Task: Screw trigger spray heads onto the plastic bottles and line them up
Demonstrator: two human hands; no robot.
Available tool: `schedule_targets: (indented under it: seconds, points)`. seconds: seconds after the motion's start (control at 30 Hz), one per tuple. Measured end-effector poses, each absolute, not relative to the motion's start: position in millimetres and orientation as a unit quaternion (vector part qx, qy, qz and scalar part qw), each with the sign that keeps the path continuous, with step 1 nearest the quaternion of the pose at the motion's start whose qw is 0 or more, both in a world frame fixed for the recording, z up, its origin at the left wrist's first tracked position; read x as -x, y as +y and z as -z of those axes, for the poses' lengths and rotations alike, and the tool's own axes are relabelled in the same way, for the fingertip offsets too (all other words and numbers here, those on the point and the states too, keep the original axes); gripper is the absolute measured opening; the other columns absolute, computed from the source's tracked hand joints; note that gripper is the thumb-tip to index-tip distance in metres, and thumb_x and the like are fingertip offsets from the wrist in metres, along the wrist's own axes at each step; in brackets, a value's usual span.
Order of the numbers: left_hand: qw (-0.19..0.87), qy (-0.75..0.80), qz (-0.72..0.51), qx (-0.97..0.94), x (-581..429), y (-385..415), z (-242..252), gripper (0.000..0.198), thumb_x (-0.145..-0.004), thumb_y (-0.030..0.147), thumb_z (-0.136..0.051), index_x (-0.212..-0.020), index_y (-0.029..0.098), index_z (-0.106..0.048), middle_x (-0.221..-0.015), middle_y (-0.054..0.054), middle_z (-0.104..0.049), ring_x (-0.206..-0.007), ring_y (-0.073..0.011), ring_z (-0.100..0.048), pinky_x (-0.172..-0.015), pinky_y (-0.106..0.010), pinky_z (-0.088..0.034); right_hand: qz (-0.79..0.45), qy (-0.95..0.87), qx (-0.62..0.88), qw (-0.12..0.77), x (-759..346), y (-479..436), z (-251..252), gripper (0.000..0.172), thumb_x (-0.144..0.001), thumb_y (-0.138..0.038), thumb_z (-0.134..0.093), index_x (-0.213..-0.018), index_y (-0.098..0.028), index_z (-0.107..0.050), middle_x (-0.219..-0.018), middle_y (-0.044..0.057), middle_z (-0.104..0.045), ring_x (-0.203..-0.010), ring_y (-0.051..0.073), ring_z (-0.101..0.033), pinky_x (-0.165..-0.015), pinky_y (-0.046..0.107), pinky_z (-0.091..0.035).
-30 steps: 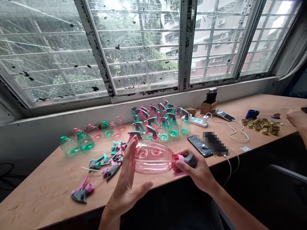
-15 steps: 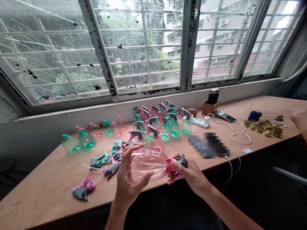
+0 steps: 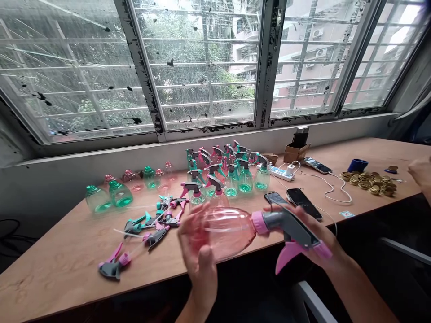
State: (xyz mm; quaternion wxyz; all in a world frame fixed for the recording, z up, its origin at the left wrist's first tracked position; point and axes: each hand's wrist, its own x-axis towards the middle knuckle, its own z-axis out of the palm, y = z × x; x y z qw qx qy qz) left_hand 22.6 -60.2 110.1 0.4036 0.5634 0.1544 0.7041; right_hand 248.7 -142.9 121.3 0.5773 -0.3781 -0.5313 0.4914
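A clear pink spray bottle (image 3: 230, 231) lies sideways in the air above the table's front edge. My left hand (image 3: 200, 255) is closed round its base, thumb toward me. At the neck sits a sprayer head (image 3: 291, 226) with a pink collar, a grey body and a pink trigger hanging down. Behind that head my right hand (image 3: 325, 240) is against it, its fingers partly hidden. Loose sprayer heads lie left of my hands, one grey and pink head (image 3: 114, 267) nearest the table's front edge.
Several spray bottles with heads (image 3: 232, 179) stand behind my hands. Bottles without heads (image 3: 121, 195) are at the back left. Phones (image 3: 305, 204), a power strip (image 3: 282, 172), a heap of gold-coloured round pieces (image 3: 370, 181) and another person's hand (image 3: 420, 175) are to the right.
The bottle has moved right and turned so its sprayer head shows fully. My right hand has shifted from gripping the collar to behind the head.
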Motion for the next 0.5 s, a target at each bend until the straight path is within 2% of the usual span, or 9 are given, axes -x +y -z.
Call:
schedule_targets:
  seconds: [0.07, 0.1, 0.17, 0.2, 0.3, 0.43, 0.5]
  points:
    - [0.531, 0.219, -0.622, -0.533, -45, -66, -89, 0.068, -0.095, 0.081, -0.048, -0.144, 0.034, -0.048, -0.159, -0.011, -0.053, -0.147, -0.0284, -0.057, -0.125, -0.047, -0.049, -0.376, -0.583, 0.454, 0.559, -246, -147, -105, 0.059, -0.095, -0.069, -0.069, -0.138, -0.028, -0.068, -0.127, 0.015, -0.075, -0.121, 0.035, -0.073, -0.105, 0.05, -0.059]
    - [0.568, 0.246, -0.566, -0.545, -52, -68, -80, 0.075, -0.093, 0.085, -0.044, -0.147, 0.033, -0.043, -0.164, -0.012, -0.048, -0.154, -0.0287, -0.05, -0.13, -0.048, -0.043, -0.321, -0.595, 0.491, 0.55, -243, -147, -94, 0.064, -0.093, -0.061, -0.076, -0.147, -0.029, -0.062, -0.138, 0.015, -0.071, -0.131, 0.035, -0.068, -0.112, 0.05, -0.055]
    - [0.603, 0.28, -0.461, -0.589, -58, -67, -69, 0.084, -0.091, 0.086, -0.048, -0.152, 0.029, -0.04, -0.17, -0.015, -0.042, -0.161, -0.0303, -0.039, -0.136, -0.051, -0.033, -0.235, -0.585, 0.547, 0.551, -237, -143, -69, 0.076, -0.092, -0.052, -0.08, -0.158, -0.029, -0.05, -0.151, 0.014, -0.063, -0.142, 0.033, -0.06, -0.119, 0.05, -0.051]
    - [0.613, 0.287, -0.413, -0.609, -55, -66, -66, 0.086, -0.09, 0.083, -0.055, -0.154, 0.028, -0.041, -0.17, -0.016, -0.042, -0.161, -0.032, -0.039, -0.135, -0.053, -0.033, -0.21, -0.574, 0.564, 0.555, -237, -139, -56, 0.077, -0.092, -0.052, -0.079, -0.158, -0.029, -0.048, -0.151, 0.014, -0.063, -0.141, 0.033, -0.061, -0.118, 0.051, -0.052]
    - [0.631, 0.292, -0.306, -0.65, -26, -59, -67, 0.082, -0.09, 0.066, -0.073, -0.157, 0.027, -0.047, -0.161, -0.018, -0.054, -0.153, -0.0362, -0.052, -0.128, -0.057, -0.044, -0.185, -0.57, 0.594, 0.536, -250, -121, -28, 0.072, -0.091, -0.055, -0.079, -0.153, -0.026, -0.054, -0.141, 0.014, -0.07, -0.128, 0.034, -0.068, -0.11, 0.053, -0.057]
    - [0.565, 0.345, -0.174, -0.729, 36, -56, -75, 0.065, -0.098, 0.061, -0.063, -0.156, 0.036, -0.051, -0.156, -0.01, -0.061, -0.148, -0.029, -0.057, -0.129, -0.05, -0.043, -0.158, -0.59, 0.611, 0.503, -275, -87, -14, 0.079, -0.087, -0.062, -0.08, -0.152, -0.024, -0.056, -0.132, 0.015, -0.074, -0.11, 0.033, -0.073, -0.094, 0.05, -0.062]
    - [0.531, 0.372, -0.138, -0.748, 69, -56, -79, 0.06, -0.099, 0.062, -0.062, -0.154, 0.04, -0.053, -0.155, -0.006, -0.062, -0.148, -0.0266, -0.057, -0.13, -0.045, -0.041, -0.112, -0.597, 0.621, 0.495, -283, -70, -12, 0.075, -0.088, -0.068, -0.076, -0.145, -0.023, -0.059, -0.125, 0.015, -0.074, -0.106, 0.034, -0.073, -0.09, 0.049, -0.062]
